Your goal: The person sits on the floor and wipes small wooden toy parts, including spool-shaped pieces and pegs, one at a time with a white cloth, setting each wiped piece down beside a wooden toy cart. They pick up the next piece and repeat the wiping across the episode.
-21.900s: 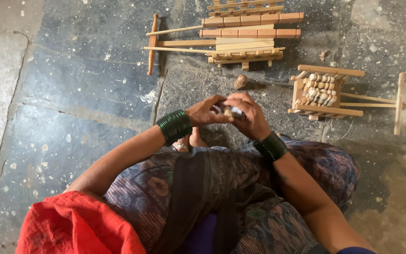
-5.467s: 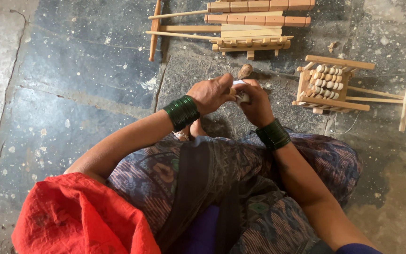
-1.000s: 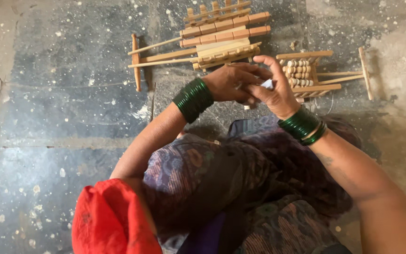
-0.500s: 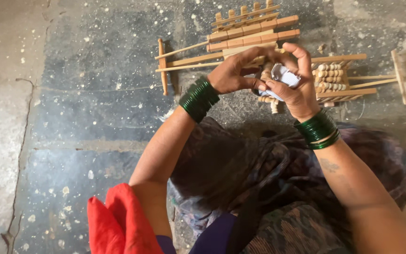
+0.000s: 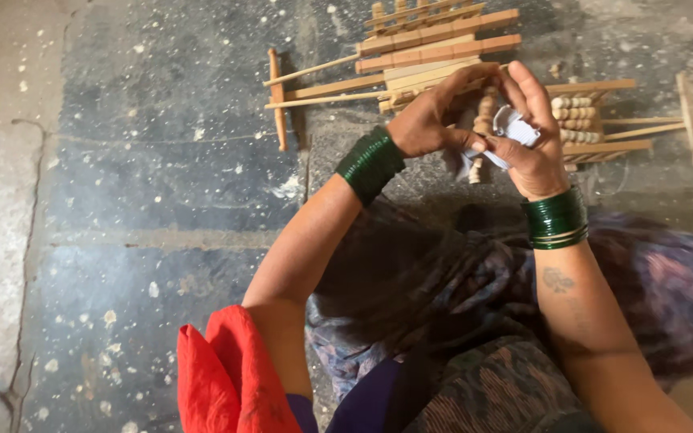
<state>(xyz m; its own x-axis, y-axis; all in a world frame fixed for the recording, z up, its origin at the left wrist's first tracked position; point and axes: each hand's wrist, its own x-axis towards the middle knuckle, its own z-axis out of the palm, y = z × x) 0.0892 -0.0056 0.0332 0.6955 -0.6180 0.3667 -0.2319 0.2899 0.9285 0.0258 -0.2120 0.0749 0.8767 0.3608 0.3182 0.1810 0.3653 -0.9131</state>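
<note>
Sitting on the stone floor [image 5: 122, 240], we've got both hands up front — left hand [image 5: 431, 120] and right hand [image 5: 531, 148] pinched together on a white cloth [image 5: 515, 128] around a turned wooden peg [image 5: 484, 112]. Farther off lie the wooden frames [image 5: 411, 56] — bead rack [image 5: 579, 116] right.

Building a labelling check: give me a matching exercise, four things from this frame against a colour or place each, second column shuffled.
Things:
1. bangles
2. cloth at the elbow
3. turned wooden piece
4. wooden frame with beads

Descriptions:
A. red, bottom of view
B. green, on a wrist
C. on the floor, beyond the right hand
D. held between both hands, with a white scrap

Pairs: 1-B, 2-A, 3-D, 4-C
</note>
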